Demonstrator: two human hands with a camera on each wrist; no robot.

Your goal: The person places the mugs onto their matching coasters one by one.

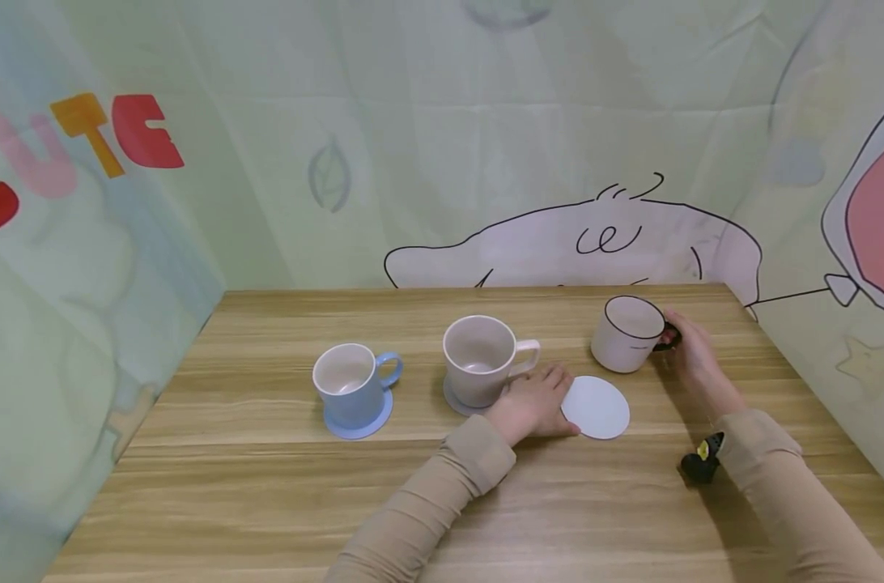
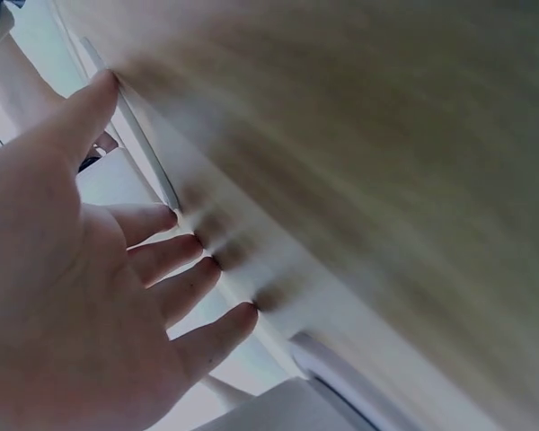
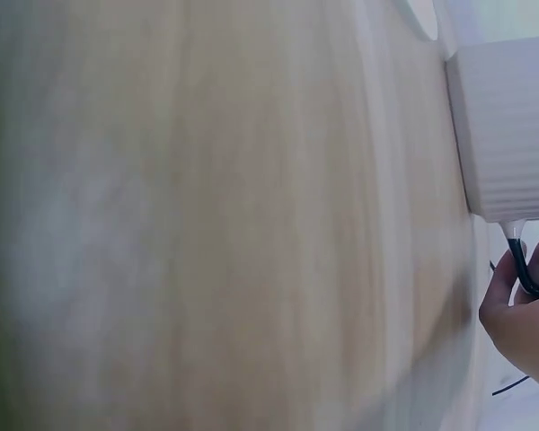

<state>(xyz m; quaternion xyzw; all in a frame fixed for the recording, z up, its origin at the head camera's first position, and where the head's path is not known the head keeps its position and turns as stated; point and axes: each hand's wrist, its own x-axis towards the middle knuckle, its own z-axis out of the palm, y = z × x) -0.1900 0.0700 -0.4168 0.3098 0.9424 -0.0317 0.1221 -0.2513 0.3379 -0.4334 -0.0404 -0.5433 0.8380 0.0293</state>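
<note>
My right hand (image 1: pixel 693 356) holds the black handle (image 3: pixel 521 265) of a white mug with a dark rim (image 1: pixel 626 344). Ribbed sides show on that mug (image 3: pixel 512 126) in the right wrist view, its base close to the tabletop. Nearer to me lies a round white coaster (image 1: pixel 597 409). The left hand (image 1: pixel 533 402) has its fingers stretched out on the table, thumb tip and index fingertip right at the coaster's edge (image 2: pixel 144 144). Just left of this hand, a whitish mug (image 1: pixel 478 356) stands on a grey-blue coaster (image 1: pixel 452 397), partly hidden by the hand.
Further left, a blue mug (image 1: pixel 350 397) with a pale inside stands on a blue coaster (image 1: pixel 358 429). A small black object with a yellow mark (image 1: pixel 702 461) shows beside the right sleeve. Printed cloth (image 1: pixel 267 162) walls the wooden table (image 1: pixel 267 502) at the back and sides.
</note>
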